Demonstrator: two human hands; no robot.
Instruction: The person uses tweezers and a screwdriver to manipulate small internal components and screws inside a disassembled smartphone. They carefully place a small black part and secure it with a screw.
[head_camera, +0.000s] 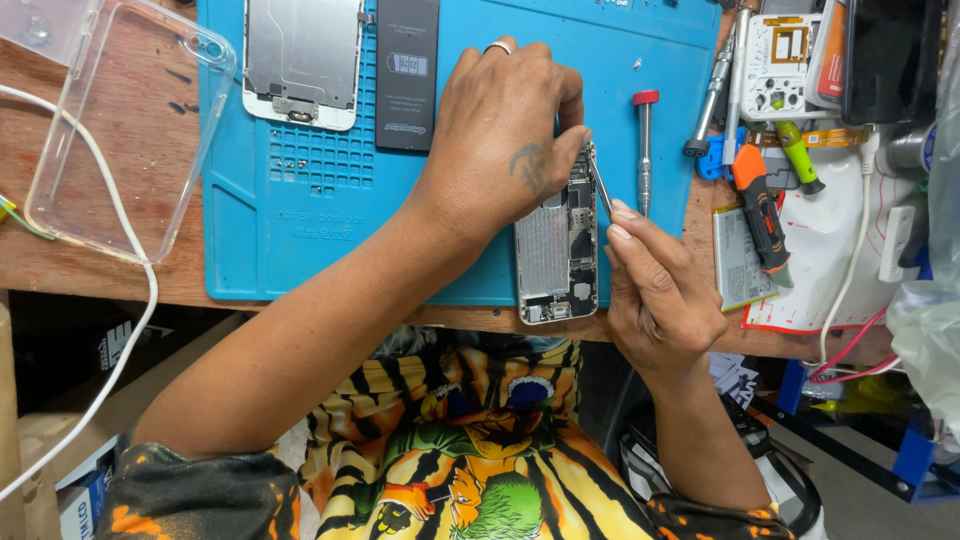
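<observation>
Pinching tweezers (600, 188) over phone (556, 250).

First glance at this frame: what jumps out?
The opened phone body at the near edge of the blue work mat, its insides showing. The left hand steadies its top end while the right hand holds slim metal tweezers to it. A red-capped screwdriver lies on the mat beside them.

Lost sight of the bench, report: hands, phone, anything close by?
Left hand steadying opened phone on blue mat. Right hand holds tweezers at phone's top edge. Red-capped screwdriver lies just right of phone.
</observation>
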